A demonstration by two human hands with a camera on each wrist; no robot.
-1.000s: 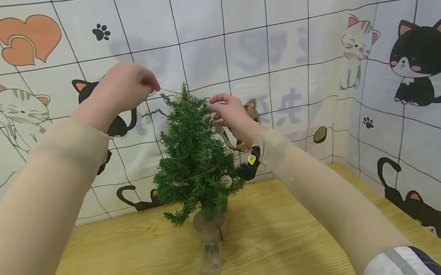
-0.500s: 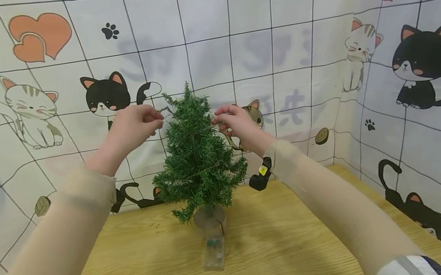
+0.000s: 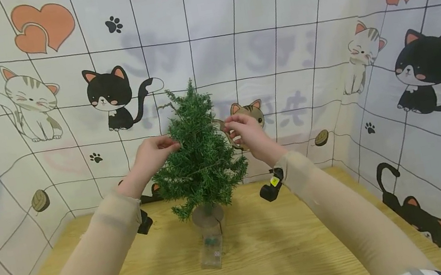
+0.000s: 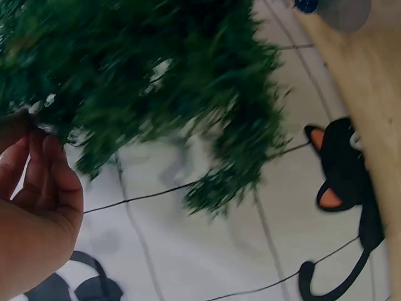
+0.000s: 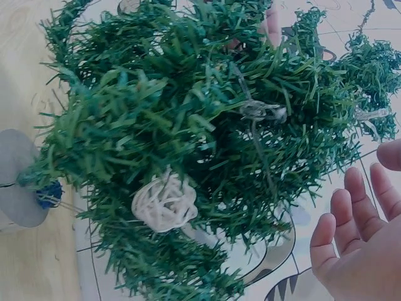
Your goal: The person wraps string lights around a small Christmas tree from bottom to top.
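Observation:
A small green artificial Christmas tree [image 3: 197,146] stands on the table in a round grey base [image 3: 208,217]. At its left side my left hand [image 3: 153,156] pinches a shiny bit of thin string between thumb and fingertips, against the branches; the needles partly hide it in the left wrist view. My right hand [image 3: 248,132] is beside the tree's right side, its fingers loosely bent with nothing seen between them. Across the needles runs a thin clear light string [image 5: 263,113]. A white woven ball [image 5: 164,202] sits among the lower branches.
A flat clear box [image 3: 212,255] lies on the wooden table [image 3: 289,253] in front of the base. Behind the tree hangs a white gridded cloth [image 3: 200,23] printed with cats, and it continues down the right side.
My left hand has come down from above the treetop to the tree's left side, bringing the string with it. My right hand has lowered slightly along the right side.

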